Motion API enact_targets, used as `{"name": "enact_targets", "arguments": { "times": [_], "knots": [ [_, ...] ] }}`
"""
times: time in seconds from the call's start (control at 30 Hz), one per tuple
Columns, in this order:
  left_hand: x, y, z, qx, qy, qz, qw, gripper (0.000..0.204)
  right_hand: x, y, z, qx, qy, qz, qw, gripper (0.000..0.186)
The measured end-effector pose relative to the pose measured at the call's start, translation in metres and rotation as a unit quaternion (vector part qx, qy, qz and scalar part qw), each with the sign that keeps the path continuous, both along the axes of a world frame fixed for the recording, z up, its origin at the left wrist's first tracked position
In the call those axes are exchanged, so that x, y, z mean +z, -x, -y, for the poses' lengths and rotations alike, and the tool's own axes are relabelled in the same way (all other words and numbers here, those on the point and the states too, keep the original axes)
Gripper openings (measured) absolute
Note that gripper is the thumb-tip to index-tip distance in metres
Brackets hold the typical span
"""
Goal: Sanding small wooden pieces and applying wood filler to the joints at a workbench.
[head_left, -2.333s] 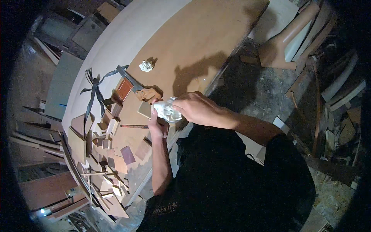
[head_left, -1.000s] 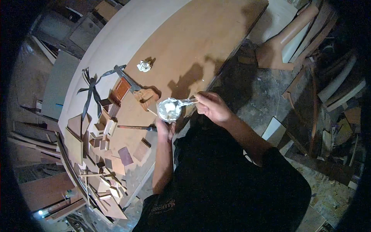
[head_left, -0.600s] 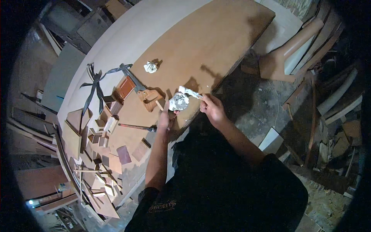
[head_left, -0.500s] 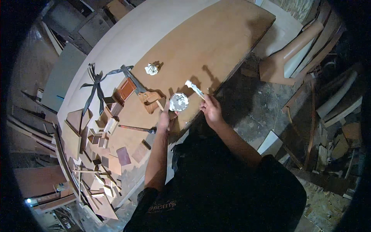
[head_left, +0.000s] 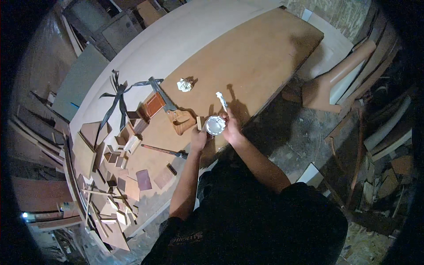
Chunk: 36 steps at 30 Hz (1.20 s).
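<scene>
A small round tub [head_left: 215, 134] of white paste sits between my two hands over the near edge of the brown board. My left hand [head_left: 199, 140] is closed on the tub's left side, with a short pale wood piece [head_left: 200, 122] standing up from its fingers. My right hand [head_left: 232, 130] lies against the tub's right side. Its fingers grip a thin stick [head_left: 222, 101] that points away from me, thickly coated with white paste. The fingers under the tub are hidden.
The brown board [head_left: 251, 57] bears a handsaw [head_left: 179, 119], a crumpled white wad [head_left: 184, 85], a dark-headed slim tool [head_left: 163, 150] and a purplish sheet [head_left: 143, 179]. Dark straps [head_left: 119, 99] and wood offcuts [head_left: 119, 207] lie left. A brown curved panel [head_left: 322, 90] stands right.
The right hand and its coated stick have come in beside the tub, and the stick stands more upright. The view has shifted slightly; the tub's white contents now show more openly.
</scene>
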<state>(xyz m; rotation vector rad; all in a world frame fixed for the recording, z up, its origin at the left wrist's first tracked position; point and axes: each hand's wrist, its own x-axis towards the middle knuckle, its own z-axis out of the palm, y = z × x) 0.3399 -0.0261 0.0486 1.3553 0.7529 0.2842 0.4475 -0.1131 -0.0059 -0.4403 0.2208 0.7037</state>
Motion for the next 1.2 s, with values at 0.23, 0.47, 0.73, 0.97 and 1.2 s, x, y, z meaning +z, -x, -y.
{"name": "enact_targets", "arguments": {
  "times": [0.23,0.47,0.73,0.97,1.2],
  "knots": [
    [-0.019,0.019,-0.017,0.013,-0.062,-0.058,0.996,0.028,0.001,-0.001,-0.005,-0.008,0.073,0.01,0.997,0.026],
    [0.002,0.041,-0.022,0.16,0.09,0.086,0.979,0.026,0.007,-0.003,0.024,0.005,0.097,0.075,0.992,0.024],
    [0.048,0.108,-0.016,0.246,0.304,0.219,0.894,0.027,0.105,0.019,0.068,0.017,0.093,0.262,0.96,0.012],
    [0.102,0.139,0.004,0.206,0.405,0.299,0.839,0.026,0.16,0.061,0.076,0.168,0.111,0.459,0.865,0.01],
    [0.14,0.171,0.016,0.218,0.351,0.28,0.866,0.016,0.184,0.111,0.067,0.224,0.032,0.527,0.819,0.012]
  ]
}}
